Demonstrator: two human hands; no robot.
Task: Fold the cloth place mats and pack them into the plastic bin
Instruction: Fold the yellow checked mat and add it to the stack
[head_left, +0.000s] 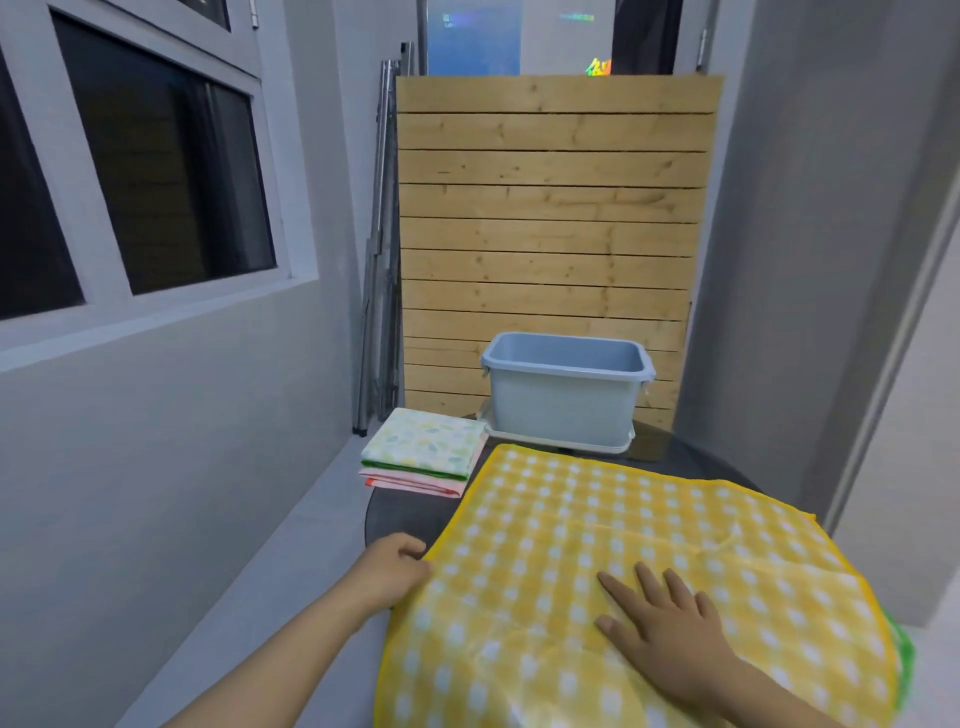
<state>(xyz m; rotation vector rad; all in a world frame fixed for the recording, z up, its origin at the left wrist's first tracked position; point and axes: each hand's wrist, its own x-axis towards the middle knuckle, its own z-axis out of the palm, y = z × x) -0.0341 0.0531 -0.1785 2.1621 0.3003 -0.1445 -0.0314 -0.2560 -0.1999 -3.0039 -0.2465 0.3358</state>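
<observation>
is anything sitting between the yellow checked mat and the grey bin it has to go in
Nothing visible blocks it. The yellow mat lies spread in front of the open bin, with only bare dark tabletop between. The folded stack sits off to the left. The right hand rests flat on the mat; the left hand grips its edge.

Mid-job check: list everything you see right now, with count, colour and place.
yellow checked mat: one, yellow and white, spread on the table, nearest.
folded mats: a small stack, leaf-print on top, green and pink below, left of the bin.
plastic bin: one, grey-blue, far side of the table, on a white lid.
table: one, dark, round.
wooden slat panel: one, pale wood, behind the bin.
left hand: grips the mat's left edge.
right hand: flat on the mat.
</observation>
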